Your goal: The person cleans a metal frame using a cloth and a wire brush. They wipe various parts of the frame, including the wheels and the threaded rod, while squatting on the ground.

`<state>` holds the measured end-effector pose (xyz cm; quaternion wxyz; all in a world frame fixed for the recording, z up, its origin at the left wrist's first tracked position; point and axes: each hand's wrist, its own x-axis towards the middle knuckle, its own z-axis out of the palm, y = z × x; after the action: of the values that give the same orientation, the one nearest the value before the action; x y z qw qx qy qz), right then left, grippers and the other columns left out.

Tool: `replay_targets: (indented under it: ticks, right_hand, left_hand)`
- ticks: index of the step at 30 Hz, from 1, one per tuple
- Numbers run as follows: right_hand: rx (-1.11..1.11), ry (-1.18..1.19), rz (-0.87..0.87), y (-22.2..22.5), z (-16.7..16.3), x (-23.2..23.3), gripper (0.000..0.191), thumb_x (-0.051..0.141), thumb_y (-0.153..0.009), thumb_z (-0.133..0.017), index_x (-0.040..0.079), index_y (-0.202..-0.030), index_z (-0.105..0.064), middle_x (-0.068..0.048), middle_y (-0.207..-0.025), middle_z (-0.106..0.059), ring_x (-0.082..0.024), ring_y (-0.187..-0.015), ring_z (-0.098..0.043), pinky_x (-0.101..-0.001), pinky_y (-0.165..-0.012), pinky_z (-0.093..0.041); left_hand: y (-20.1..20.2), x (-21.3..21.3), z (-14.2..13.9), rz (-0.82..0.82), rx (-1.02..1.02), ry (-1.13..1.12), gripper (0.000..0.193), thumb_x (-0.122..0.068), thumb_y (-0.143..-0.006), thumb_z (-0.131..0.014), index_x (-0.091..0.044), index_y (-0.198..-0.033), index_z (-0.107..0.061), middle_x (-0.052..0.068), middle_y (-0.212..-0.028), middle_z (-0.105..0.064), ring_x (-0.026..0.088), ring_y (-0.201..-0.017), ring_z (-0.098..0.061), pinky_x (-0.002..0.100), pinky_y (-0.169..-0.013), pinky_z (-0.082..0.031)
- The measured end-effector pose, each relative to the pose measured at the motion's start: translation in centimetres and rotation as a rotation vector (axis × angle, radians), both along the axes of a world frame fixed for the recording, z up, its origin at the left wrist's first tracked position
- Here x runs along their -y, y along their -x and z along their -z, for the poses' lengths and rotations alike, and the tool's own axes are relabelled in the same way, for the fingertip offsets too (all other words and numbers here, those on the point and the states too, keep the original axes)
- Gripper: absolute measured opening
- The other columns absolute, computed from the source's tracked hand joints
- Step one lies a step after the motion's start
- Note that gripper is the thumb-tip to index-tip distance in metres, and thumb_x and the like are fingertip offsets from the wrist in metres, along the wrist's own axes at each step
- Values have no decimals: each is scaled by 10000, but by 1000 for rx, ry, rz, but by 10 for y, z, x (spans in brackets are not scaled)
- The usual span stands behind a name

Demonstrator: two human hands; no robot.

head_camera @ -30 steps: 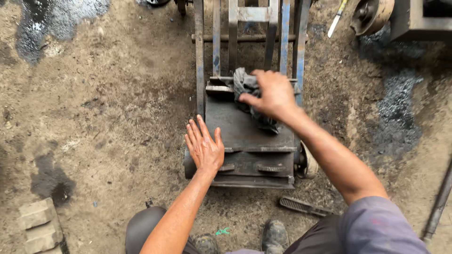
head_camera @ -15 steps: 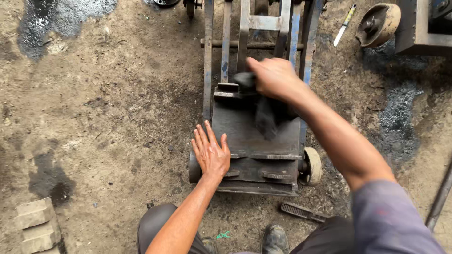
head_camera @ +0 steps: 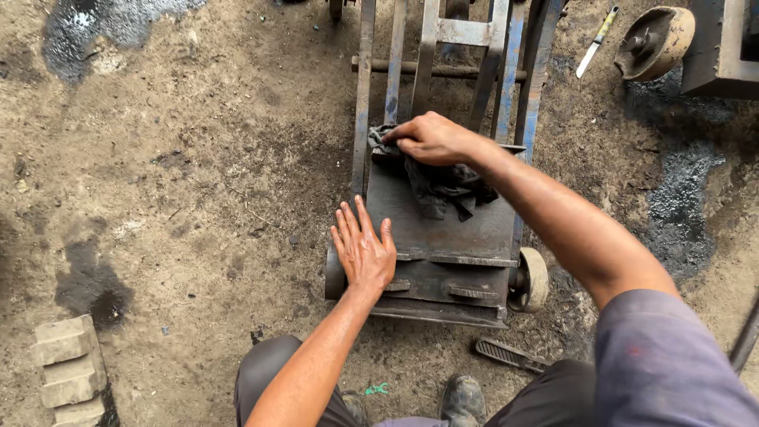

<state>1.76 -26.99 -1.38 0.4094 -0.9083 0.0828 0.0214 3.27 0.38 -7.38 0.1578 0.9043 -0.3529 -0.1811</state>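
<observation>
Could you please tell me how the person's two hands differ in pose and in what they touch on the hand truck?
The left hand lies flat, fingers spread, on the metal plate's left edge; the right hand is curled, pressing a dark rag against the plate's upper end. The left holds nothing; the right grips cloth. Both are bare and rest on the hand truck.

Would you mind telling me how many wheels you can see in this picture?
3: one pale wheel on the hand truck's right side, one dark wheel on its left by the left hand, one loose wheel top right. Others may be hidden.

Both forearms are bare. The right arm has a short greyish-blue sleeve (head_camera: 672, 356). Dark trousers (head_camera: 273, 364) and a worn dark shoe (head_camera: 462, 399) show below.
</observation>
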Motion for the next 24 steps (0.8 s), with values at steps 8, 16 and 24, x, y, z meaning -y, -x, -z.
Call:
replay_targets:
  ticks: [8, 16, 24]
  right_hand:
    - [-335, 462, 104, -35, -10, -50, 505, 493, -1037, -438, 99, -994, -750, -208, -897, -715, -429, -871, -698, -566, -758, -558]
    - [-213, 719, 84, 75, -13, -10, 300, 322, -990, -480, 146, -996, -723, -130, -705, -717, -362, -638, -721, -530, -500, -577]
    - [-609, 545, 347, 154, -24, 25, 450, 422, -1001, -482, 92, -902, -771, -218, -789, -742, -358, -748, -748, -494, -725, -596]
  left_hand:
    - [5, -4, 1, 3, 44, 4, 743, -497, -1066, -359, -53, -1632, -175, 286, -1653, -222, 423, -1547, -171, 557, -1235, -101]
    - [9, -4, -1, 9, -2, -29, 739, -508, -1070, -289, -48, -1631, -147, 282, -1656, -185, 412, -1550, -144, 554, -1239, -63]
    - [9, -2, -7, 12, -3, -6, 737, -498, -1073, -307, -33, -1627, -165, 303, -1642, -205, 436, -1535, -160, 574, -1231, -72]
